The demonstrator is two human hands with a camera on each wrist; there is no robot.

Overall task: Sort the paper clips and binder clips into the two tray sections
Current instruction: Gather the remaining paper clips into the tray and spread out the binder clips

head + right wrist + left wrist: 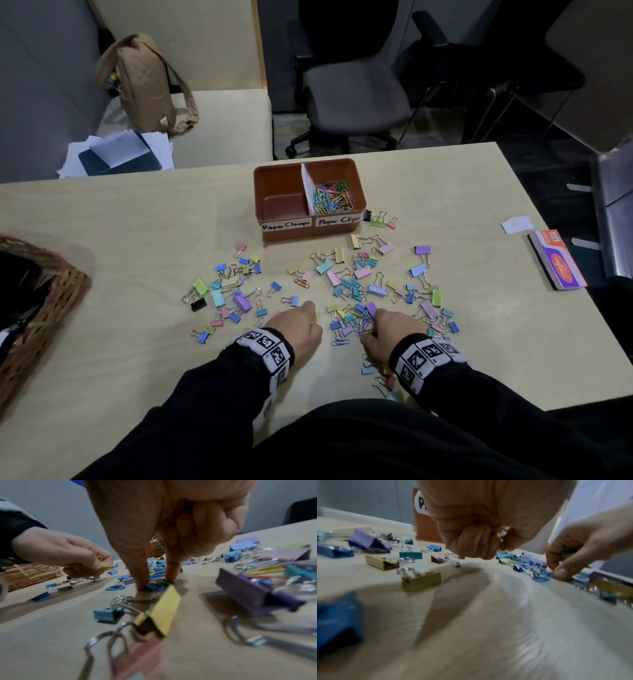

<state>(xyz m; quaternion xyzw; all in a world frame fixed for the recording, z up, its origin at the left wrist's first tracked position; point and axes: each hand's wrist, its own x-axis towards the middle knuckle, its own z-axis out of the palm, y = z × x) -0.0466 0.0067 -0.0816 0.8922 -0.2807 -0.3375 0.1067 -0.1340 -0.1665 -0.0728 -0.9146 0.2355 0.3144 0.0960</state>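
Table [137, 240]: pale wood-grain, matt. Tray [291, 233] on it: brown plastic, slight sheen, white paper labels. Binder clips [378, 290] near tray: painted pastel metal, shiny wire handles. Basket [51, 301] left of tray: rough woven wicker.

Table [137, 240]: tray [270, 192], clips [359, 274], basket(?) [51, 291]

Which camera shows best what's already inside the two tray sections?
The head view: it looks down into the brown tray, showing coloured paper clips piled in the "Paper Clips" section and the "Paper Clamps" section bare. The left wrist view shows only the tray's outer wall and a label corner; the right wrist view barely glimpses it behind the fingers.
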